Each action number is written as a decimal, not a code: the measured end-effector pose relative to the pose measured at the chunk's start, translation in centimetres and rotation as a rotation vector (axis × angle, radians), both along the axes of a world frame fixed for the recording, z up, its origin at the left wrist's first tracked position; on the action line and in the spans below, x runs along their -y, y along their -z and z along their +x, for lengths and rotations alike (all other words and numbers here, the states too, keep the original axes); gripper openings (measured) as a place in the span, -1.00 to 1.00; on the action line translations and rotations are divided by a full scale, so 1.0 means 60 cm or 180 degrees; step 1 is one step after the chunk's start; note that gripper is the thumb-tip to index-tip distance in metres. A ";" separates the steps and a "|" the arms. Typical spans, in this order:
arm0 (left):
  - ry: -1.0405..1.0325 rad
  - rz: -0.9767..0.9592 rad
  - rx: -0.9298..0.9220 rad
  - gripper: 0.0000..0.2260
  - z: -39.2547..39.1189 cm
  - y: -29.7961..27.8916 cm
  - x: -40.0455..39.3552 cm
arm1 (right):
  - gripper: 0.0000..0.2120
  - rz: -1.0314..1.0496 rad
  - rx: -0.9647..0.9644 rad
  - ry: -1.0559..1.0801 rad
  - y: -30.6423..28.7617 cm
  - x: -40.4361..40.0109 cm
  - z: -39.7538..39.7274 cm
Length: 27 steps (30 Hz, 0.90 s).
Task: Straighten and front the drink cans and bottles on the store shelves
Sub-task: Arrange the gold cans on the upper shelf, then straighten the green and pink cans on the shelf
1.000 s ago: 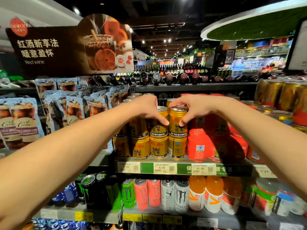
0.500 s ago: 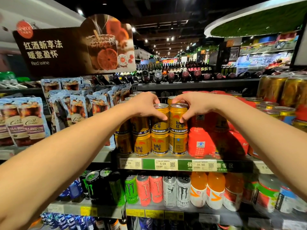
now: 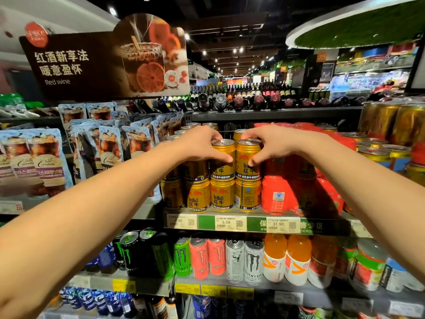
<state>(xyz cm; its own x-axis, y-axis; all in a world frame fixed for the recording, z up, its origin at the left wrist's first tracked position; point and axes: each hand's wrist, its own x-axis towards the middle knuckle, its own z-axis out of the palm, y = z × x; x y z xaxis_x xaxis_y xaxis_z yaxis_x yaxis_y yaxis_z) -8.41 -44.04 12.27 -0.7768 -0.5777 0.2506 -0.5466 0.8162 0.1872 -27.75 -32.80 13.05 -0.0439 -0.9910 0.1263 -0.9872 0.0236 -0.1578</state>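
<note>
Now, as half a second earlier, the left hand [image 3: 202,143] grips the left top can [image 3: 222,160] and the right hand [image 3: 268,145] its neighbour [image 3: 247,161], both labels turned further forward, fronting nearly done.

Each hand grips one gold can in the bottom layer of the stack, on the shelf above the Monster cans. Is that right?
Not quite. The head view shows the left hand and right hand each gripping a gold can in the top layer, left can and right can, stacked on the bottom cans. The shelf does sit above the Monster cans.
</note>
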 end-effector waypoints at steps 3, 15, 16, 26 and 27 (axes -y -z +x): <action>-0.0022 -0.0224 0.0105 -0.19 0.010 0.000 -0.010 | -0.10 -0.0060 -0.0472 0.0152 0.005 -0.007 0.003; 0.0834 -0.0276 -0.1994 -0.44 0.113 0.187 -0.099 | -0.49 -0.2230 0.0917 -0.1195 0.207 -0.077 0.123; 0.0791 -0.0173 -0.2067 -0.46 0.120 0.204 -0.104 | -0.52 -0.2216 0.1054 -0.1176 0.224 -0.082 0.131; -0.0039 0.0757 -0.2180 -0.64 0.199 0.410 -0.133 | -0.67 -0.1284 0.2279 -0.0462 0.409 -0.110 0.188; -0.0140 0.0815 -0.2127 -0.66 0.206 0.430 -0.129 | -0.67 -0.1186 0.2342 -0.0411 0.424 -0.103 0.199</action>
<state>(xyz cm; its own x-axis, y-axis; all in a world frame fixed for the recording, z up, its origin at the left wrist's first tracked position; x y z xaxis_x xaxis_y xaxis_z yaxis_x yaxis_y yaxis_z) 3.97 -36.28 -13.54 -0.4791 -0.7093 0.5170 -0.2795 0.6817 0.6762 -15.81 -26.63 -12.40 -0.1323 -0.8929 0.4304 -0.6203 -0.2640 -0.7386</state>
